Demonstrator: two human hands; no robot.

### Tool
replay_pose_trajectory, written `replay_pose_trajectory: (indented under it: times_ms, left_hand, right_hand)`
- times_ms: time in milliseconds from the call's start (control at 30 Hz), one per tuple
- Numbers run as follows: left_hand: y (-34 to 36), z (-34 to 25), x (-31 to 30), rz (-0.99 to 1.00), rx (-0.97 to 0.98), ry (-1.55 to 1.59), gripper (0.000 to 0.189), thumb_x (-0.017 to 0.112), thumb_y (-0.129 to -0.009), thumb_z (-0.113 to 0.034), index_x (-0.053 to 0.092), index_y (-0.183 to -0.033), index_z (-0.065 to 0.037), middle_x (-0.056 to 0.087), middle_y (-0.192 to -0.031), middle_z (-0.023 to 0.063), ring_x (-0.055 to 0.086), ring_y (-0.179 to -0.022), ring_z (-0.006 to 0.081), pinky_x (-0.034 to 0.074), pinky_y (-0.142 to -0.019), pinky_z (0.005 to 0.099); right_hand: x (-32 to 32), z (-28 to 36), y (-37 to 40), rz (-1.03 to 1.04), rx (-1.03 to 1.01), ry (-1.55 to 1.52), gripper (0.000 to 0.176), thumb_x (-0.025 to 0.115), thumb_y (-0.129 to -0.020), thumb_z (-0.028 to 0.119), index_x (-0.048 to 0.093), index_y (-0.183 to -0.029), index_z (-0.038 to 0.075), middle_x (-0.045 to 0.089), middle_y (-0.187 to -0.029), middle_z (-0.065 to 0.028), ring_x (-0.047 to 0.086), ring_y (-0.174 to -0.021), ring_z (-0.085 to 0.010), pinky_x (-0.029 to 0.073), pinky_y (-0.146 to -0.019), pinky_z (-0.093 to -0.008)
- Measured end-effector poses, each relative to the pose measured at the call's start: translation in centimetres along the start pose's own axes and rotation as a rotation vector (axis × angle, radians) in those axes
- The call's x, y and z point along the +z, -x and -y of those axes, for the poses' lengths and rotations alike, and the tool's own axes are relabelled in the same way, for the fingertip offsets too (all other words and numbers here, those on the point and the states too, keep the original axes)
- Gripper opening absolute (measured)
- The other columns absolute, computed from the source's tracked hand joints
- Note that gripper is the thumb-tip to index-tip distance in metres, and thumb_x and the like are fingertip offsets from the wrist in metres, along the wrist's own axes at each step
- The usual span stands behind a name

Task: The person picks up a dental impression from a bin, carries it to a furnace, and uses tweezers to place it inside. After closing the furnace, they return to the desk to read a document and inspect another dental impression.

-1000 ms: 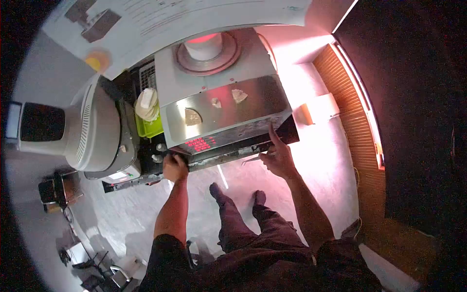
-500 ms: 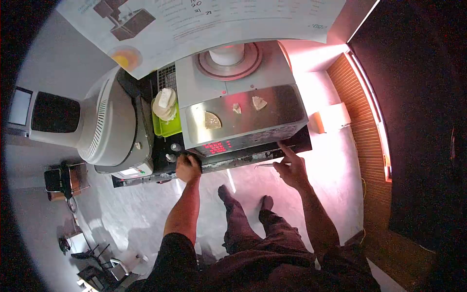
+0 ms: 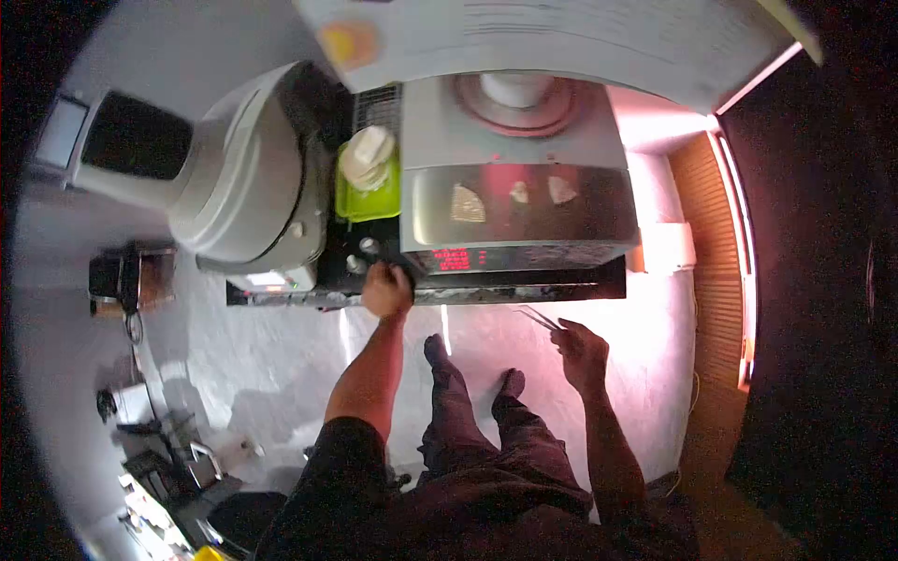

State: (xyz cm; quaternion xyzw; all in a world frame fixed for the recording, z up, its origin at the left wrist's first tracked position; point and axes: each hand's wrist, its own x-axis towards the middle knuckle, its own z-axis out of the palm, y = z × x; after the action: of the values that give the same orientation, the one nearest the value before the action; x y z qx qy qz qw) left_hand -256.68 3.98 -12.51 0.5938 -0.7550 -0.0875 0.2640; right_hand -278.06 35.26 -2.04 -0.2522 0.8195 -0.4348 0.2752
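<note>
Pinching tweezers in the nearly closed right hand, held out in front of the worktop and metal-topped appliance; curling the left hand at the worktop's front edge, cannot tell whether gripping anything

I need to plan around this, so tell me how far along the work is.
Looks done: three pale pieces are laid out on the metal top; the red display is lit. In hand: the right hand holds tweezers, away from the pieces; the left hand is at the counter's edge, its grip unclear. Perhaps left: the pale stack in the green tray.
</note>
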Motion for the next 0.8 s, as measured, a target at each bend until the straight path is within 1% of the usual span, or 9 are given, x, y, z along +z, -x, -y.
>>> replay_pose_trajectory:
  times_ms: [133,300,433,467,600,633,700,733,800]
  left_hand:
    - [-0.2,-0.2,-0.2,-0.068,0.061,0.067,0.024,0.059,-0.087,-0.029,0.061,-0.079,-0.006,0.064,-0.081,0.0185,0.065,-0.074,0.0428,0.052,-0.065,0.0532]
    - [-0.4,-0.9,-1.0,-0.017,0.015,0.062,0.019,0.060,-0.086,-0.023,0.059,-0.077,-0.007,0.063,-0.079,0.0177,0.064,-0.068,0.0409,0.051,-0.063,0.0518]
    - [-0.6,-0.6,-1.6,-0.018,0.078,0.139,0.017,0.059,-0.087,-0.020,0.058,-0.078,-0.006,0.061,-0.078,0.0165,0.063,-0.070,0.0396,0.051,-0.064,0.0510]
    - [-0.6,-0.4,-1.4,0.025,0.053,0.143,0.018,0.060,-0.088,-0.020,0.058,-0.079,-0.005,0.061,-0.079,0.0161,0.064,-0.072,0.0392,0.051,-0.065,0.0503]
    - [-0.5,0.5,-2.7,0.123,0.126,0.332,0.018,0.060,-0.088,-0.018,0.060,-0.076,-0.004,0.061,-0.080,0.0173,0.063,-0.072,0.0392,0.050,-0.066,0.0497]
    - [-0.5,1.3,-3.0,0.217,0.174,0.400,0.019,0.060,-0.089,-0.018,0.060,-0.075,-0.004,0.061,-0.079,0.0175,0.062,-0.072,0.0394,0.050,-0.067,0.0497]
    - [-0.5,3.2,-4.0,0.414,0.270,0.526,0.021,0.060,-0.090,-0.018,0.061,-0.074,-0.004,0.060,-0.076,0.0180,0.061,-0.072,0.0399,0.049,-0.067,0.0499]
    - [-0.1,3.3,-5.5,0.462,0.186,0.670,0.025,0.061,-0.092,-0.021,0.062,-0.074,-0.003,0.058,-0.071,0.0184,0.059,-0.071,0.0412,0.047,-0.067,0.0491]
    - [0.5,4.7,-9.9,0.634,0.138,0.693,0.028,0.062,-0.094,-0.023,0.061,-0.075,-0.002,0.059,-0.072,0.0186,0.058,-0.070,0.0408,0.047,-0.067,0.0475]
  right_hand:
    - [0.3,0.6,1.1,0.028,0.091,-0.062,0.030,0.070,-0.093,0.021,0.071,-0.112,-0.002,0.076,-0.083,-0.0115,0.071,-0.072,-0.0140,0.057,-0.065,-0.0284]
    - [1.5,1.0,2.1,0.035,0.253,-0.141,0.030,0.069,-0.096,0.024,0.070,-0.109,-0.003,0.076,-0.090,-0.0120,0.073,-0.078,-0.0176,0.058,-0.068,-0.0299]
    - [3.7,5.2,2.0,0.098,0.364,-0.265,0.034,0.064,-0.099,0.029,0.068,-0.112,-0.002,0.076,-0.098,-0.0134,0.072,-0.088,-0.0177,0.057,-0.072,-0.0314]
    - [4.4,6.3,1.9,0.143,0.401,-0.307,0.036,0.063,-0.100,0.029,0.066,-0.119,-0.001,0.075,-0.104,-0.0138,0.071,-0.093,-0.0179,0.056,-0.077,-0.0323]
    - [9.0,8.1,1.6,0.251,0.299,-0.355,0.036,0.061,-0.101,0.025,0.061,-0.129,0.003,0.074,-0.110,-0.0126,0.070,-0.096,-0.0180,0.055,-0.080,-0.0332]
    - [10.5,7.8,1.5,0.276,0.281,-0.477,0.035,0.060,-0.102,0.025,0.061,-0.129,0.002,0.074,-0.113,-0.0124,0.070,-0.098,-0.0182,0.055,-0.081,-0.0326]
    - [13.5,8.2,1.3,0.282,0.280,-0.418,0.036,0.060,-0.102,0.027,0.060,-0.129,0.004,0.073,-0.115,-0.0114,0.070,-0.101,-0.0187,0.055,-0.083,-0.0333]
    - [15.3,8.1,0.9,0.292,0.331,-0.471,0.038,0.061,-0.102,0.030,0.060,-0.131,0.006,0.072,-0.118,-0.0110,0.070,-0.104,-0.0197,0.054,-0.085,-0.0353]
    - [18.7,7.8,0.3,0.260,0.358,-0.567,0.033,0.060,-0.102,0.034,0.061,-0.120,0.006,0.072,-0.118,-0.0111,0.069,-0.104,-0.0212,0.053,-0.086,-0.0364]
